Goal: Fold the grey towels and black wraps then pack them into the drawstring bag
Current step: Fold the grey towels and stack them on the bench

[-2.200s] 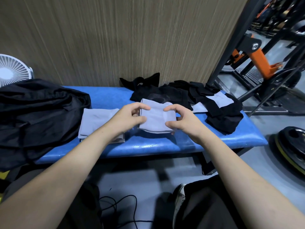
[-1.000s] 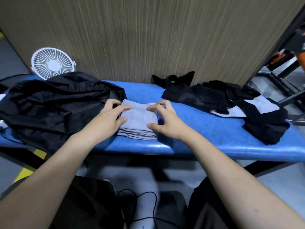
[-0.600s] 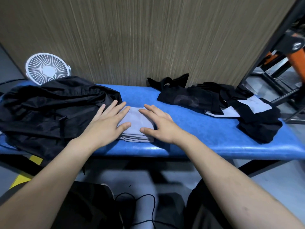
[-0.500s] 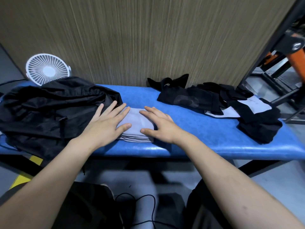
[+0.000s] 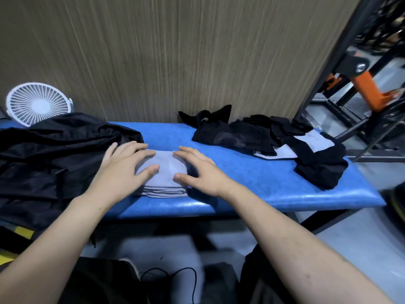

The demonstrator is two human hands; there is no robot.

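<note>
Fingers of the left hand and right hand lie straight and spread, holding nothing, flat on the stack of folded grey towels at the front of the blue bench; uneven pressure could slide the top layers askew; the drawstring bag just beside may snag them; unfolded black wraps wait well apart.

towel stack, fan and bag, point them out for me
towel stack (image 5: 163, 172), head view, bare top layer between the hands
fan (image 5: 38, 104), head view, centre of the white grille
bag (image 5: 54, 154), head view, crumpled black top side
</note>
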